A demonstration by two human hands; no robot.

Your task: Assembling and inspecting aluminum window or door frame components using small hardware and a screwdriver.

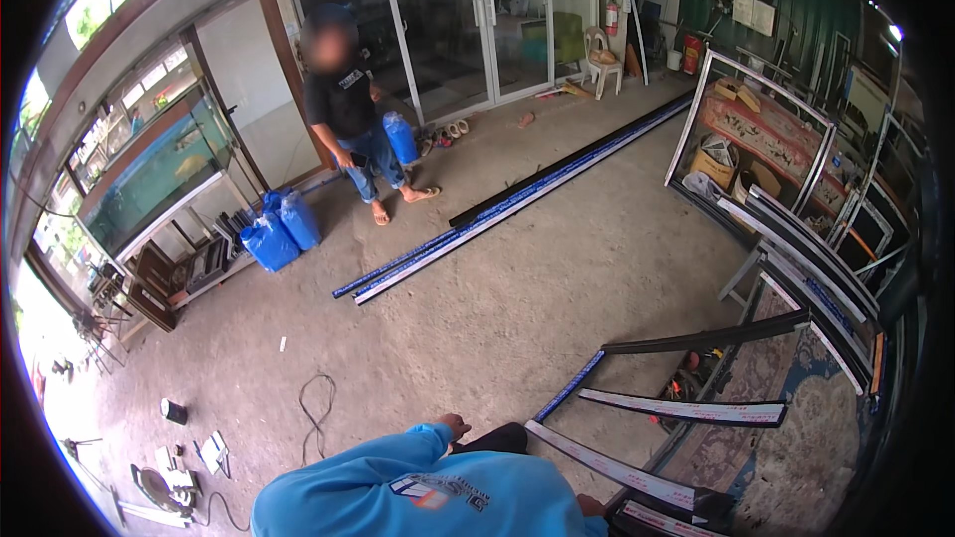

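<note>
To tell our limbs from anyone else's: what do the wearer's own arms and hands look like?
The left sleeve is long and bright blue, matching the shirt, which carries a printed emblem. The left hand wears no glove. The right hand, also gloveless, shows only in part, too little for more detail.

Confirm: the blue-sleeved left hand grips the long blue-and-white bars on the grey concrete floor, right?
Not quite: the head view shows the blue-sleeved left hand well apart from the long blue-and-white bars on the grey concrete floor.
</note>
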